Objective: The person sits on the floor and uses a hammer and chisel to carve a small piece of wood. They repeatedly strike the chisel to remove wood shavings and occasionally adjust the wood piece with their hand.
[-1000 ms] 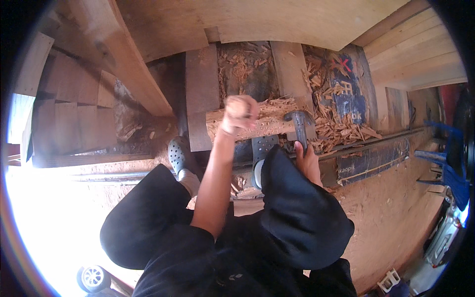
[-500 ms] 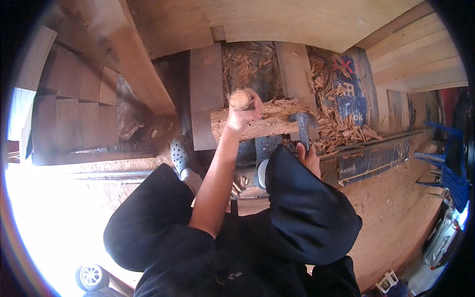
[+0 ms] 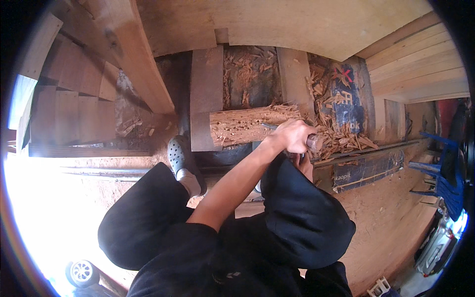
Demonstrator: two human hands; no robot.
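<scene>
Closed grip: left hand (image 3: 293, 136), bare forearm reaching up from the lower middle, fingers wrapped round a wooden tool handle (image 3: 314, 143) whose rounded butt end shows at the right of the fist. Metal blade (image 3: 269, 125) of the tool, thin and grey, runs leftward from the fist and lies on the splintered top face of a timber beam (image 3: 242, 127); the tool's exact kind cannot be told. Right hand (image 3: 303, 163): just below the left, mostly hidden by the left hand and a black sleeve (image 3: 297, 218); its grip cannot be told. Timber beam: pale, rough-hewn, lying crosswise over two dark wooden supports (image 3: 205, 94), its upper face torn into fibres. Wood chips (image 3: 341, 133): heaped to the right of the beam and scattered above it between the supports. Foot in a grey perforated clog (image 3: 183, 163): planted just below the left end of the beam. Long plank (image 3: 133, 54): leaning diagonally at upper left. Stacked pale boards (image 3: 420, 64): upper right, well apart from the hands. Blue chair (image 3: 445, 173): far right edge. Plywood sheet (image 3: 297, 24): across the top.
</scene>
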